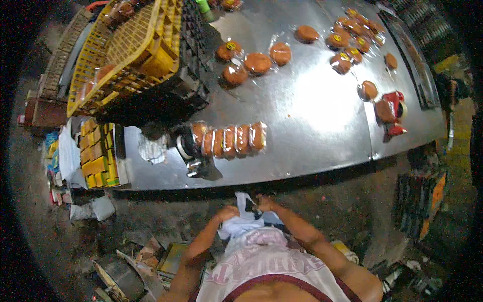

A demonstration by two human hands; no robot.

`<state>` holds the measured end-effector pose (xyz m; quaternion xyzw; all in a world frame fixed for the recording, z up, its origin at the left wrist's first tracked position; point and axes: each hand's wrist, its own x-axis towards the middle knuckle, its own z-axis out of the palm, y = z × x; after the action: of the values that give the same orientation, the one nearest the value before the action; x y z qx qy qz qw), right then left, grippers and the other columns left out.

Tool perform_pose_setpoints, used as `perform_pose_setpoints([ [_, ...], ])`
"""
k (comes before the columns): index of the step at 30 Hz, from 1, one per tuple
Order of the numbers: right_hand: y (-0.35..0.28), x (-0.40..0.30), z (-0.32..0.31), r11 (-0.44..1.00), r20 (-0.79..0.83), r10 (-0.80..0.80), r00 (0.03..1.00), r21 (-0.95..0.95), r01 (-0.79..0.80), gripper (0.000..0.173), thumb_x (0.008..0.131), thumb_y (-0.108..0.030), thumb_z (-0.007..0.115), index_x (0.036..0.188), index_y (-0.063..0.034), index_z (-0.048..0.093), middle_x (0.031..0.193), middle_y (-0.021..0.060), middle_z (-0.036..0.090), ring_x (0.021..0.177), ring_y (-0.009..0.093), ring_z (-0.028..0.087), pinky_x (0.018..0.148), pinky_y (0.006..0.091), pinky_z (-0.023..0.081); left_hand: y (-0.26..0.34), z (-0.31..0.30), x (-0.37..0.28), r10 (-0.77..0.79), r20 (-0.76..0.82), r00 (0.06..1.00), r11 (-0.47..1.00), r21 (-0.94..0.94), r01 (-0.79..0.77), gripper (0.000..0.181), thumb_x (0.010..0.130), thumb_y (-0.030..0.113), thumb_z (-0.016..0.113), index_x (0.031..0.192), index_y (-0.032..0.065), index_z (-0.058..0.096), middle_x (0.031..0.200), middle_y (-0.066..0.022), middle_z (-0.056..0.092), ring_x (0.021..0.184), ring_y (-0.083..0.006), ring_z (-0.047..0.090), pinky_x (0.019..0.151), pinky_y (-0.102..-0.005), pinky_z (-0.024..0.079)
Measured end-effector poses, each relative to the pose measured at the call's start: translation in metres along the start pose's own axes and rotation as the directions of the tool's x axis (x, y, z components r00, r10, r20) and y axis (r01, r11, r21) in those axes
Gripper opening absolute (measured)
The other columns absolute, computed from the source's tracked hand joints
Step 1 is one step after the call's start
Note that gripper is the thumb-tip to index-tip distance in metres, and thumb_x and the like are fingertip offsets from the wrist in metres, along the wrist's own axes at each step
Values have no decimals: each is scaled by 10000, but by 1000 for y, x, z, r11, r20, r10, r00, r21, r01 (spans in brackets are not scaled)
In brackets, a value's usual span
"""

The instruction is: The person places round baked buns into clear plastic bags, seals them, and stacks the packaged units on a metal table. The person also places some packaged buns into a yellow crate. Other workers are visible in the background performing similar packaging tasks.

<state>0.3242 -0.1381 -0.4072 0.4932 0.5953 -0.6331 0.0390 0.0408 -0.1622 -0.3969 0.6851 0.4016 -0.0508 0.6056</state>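
Note:
Just off the front edge of the steel table point(324, 151), I have a bunched white cloth point(243, 224) in front of my waist. My left hand point(228, 213) grips it on the left side. My right hand point(265, 203) has the fingers closed at its upper right, where a strip of the cloth stands up. Both hands are small and blurred, so the finger detail is hard to make out. On the table beyond them, a row of clear-wrapped brown buns or cakes point(237, 139) stands beside a black tape dispenser point(185, 147).
Yellow point(166, 56) and black point(192, 75) plastic crates stand at the table's left. Wrapped round buns point(257, 63) lie scattered at the back. A red tape dispenser point(394, 107) sits at the right. Yellow boxes point(94, 154) fill the left corner. Cardboard scraps point(149, 256) litter the floor.

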Motion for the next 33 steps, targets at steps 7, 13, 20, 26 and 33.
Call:
perform_pose_setpoints([
  [7,31,40,54,918,125,-381,916,-68,391,645,770,-458,695,1260,-62,557,1205,194,622,1106,337,606,934,448,476,107,-16,-37,-517,272,811,558,-611,561,251,872,294,644,914,48,670,788,-5,603,754,-130,515,713,-305,422],
  [13,12,27,42,865,395,-114,912,-412,286,458,788,-435,665,1115,-116,628,1105,146,665,1027,311,639,868,456,492,-21,107,-5,-599,-265,755,800,-151,581,401,808,380,671,1048,59,671,990,-122,687,952,-334,630,845,-438,492],
  [20,-60,-19,-6,830,-25,-557,830,-58,555,350,904,-356,544,1084,-67,626,1105,169,639,1035,328,613,870,445,484,-12,82,18,-245,-653,716,969,-166,180,270,844,276,695,896,47,563,824,-112,651,796,-287,631,760,-366,498],
  [26,-9,82,30,721,155,-676,721,-67,690,242,865,-225,563,991,-19,557,1034,165,554,934,318,530,849,428,418,42,32,-13,-190,-481,856,801,-580,-148,79,905,37,611,965,78,579,907,-44,646,898,-157,602,810,-316,476],
  [33,-74,-2,-18,415,274,-862,427,-104,904,198,616,-197,667,630,-47,538,679,122,527,697,311,510,772,488,406,25,84,3,-643,-375,667,765,-341,546,912,785,815,479,1133,-17,612,1181,-214,625,1077,-380,592,964,-451,448],
])
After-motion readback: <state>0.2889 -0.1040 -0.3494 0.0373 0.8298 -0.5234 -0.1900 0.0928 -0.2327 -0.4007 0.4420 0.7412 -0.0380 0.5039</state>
